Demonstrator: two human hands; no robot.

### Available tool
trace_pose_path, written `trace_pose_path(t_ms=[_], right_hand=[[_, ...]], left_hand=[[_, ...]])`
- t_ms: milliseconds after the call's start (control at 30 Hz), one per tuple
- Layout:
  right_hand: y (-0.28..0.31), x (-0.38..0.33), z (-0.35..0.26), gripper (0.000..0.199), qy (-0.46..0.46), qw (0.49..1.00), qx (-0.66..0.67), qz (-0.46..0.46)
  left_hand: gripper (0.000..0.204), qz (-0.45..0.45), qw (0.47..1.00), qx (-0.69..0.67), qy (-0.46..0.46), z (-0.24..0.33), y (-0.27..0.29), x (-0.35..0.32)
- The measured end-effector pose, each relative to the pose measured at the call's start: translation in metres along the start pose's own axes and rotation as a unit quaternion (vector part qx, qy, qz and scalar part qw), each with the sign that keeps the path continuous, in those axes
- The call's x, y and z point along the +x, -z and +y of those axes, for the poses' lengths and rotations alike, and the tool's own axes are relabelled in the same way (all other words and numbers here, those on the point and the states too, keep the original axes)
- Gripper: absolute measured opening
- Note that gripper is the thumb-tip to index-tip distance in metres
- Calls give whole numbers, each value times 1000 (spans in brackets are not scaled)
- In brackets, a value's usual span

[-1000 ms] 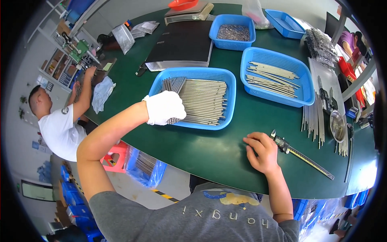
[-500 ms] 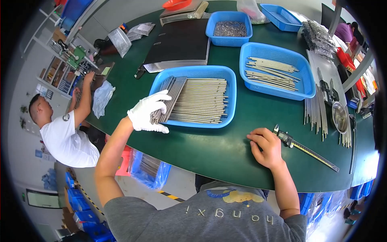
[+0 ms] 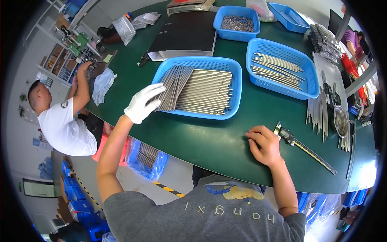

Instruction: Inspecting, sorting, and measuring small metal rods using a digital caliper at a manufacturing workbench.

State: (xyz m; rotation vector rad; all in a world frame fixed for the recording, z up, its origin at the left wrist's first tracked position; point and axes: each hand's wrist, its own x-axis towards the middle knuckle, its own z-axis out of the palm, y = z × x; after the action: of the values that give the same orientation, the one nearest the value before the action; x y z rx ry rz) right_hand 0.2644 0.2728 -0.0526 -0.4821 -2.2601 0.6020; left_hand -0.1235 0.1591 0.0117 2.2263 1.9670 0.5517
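Note:
My left hand point(image 3: 143, 103), in a white glove, is open beside the left ends of a fanned stack of dark grey metal rods point(image 3: 174, 88). Its fingertips are close to the rods; whether they touch I cannot tell. The stack lies slantwise on a layer of shinier metal rods point(image 3: 207, 90) in a blue plastic basket point(image 3: 238, 82). My bare right hand point(image 3: 264, 146) rests on the green tabletop point(image 3: 193, 139), loosely bent, thumb apart and holding nothing. A digital caliper point(image 3: 307, 151) lies just right of it.
Another blue basket point(image 3: 314, 76) holds loose rods. Behind are a black binder point(image 3: 185, 34) and a blue basket of small metal parts point(image 3: 238, 24). More rods point(image 3: 318, 113) and a metal bowl point(image 3: 341, 122) lie at right. A co-worker point(image 3: 66, 121) works at left.
My left hand has loosened from the grey rods and moved slightly left. The rods have spread into a fan over the lower layer. My right hand stays in place; the view has shifted a little.

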Motion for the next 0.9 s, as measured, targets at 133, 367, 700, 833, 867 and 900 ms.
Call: trace_pose_path(t_ms=[133, 367, 700, 833, 867, 900], right_hand=[[1, 0, -2, 15, -4, 1000, 10, 0], [0, 3, -3, 16, 6, 1000, 30, -4], [1, -4, -2, 19, 17, 1000, 8, -2], [2, -8, -5, 18, 36, 999, -11, -19], [2, -7, -5, 18, 36, 999, -8, -19], [2, -7, -5, 18, 35, 999, -9, -22]], left_hand=[[26, 152, 984, 45, -78, 3, 3, 4], [28, 58, 989, 68, -116, 79, -13, 79], [34, -325, 936, 134, 15, 63, -34, 128], [50, -262, 935, 239, -17, 67, -40, 114], [48, -243, 945, 220, -28, 62, -38, 112], [48, -244, 944, 221, -27, 60, -32, 110]])
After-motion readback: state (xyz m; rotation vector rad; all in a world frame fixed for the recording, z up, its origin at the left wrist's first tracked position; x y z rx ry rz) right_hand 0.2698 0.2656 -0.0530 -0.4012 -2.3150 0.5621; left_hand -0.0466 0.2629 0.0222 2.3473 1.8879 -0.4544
